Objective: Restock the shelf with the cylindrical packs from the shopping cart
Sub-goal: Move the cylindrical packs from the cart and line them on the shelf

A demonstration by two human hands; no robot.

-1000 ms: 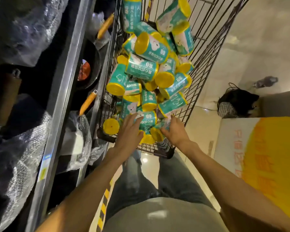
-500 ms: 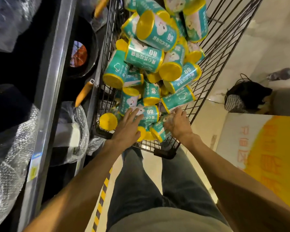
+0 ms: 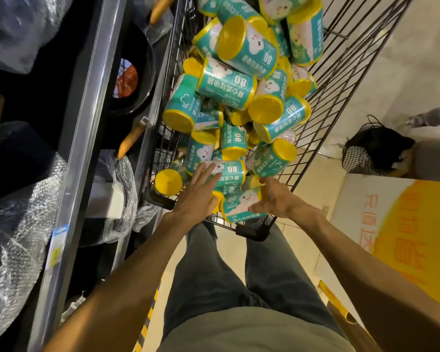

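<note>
Right grip curled round one pack, left grip spread, over cart heaped with packs.

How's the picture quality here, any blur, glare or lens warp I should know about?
Head view: wide-angle warp bends the shelf rail and the cart wires; the lighting is warm and dim, and the shelf interior is nearly black. Glare sits on the bubble wrap and the floor. The left hand and right hand look slightly soft, while the pack labels stay readable.
</note>
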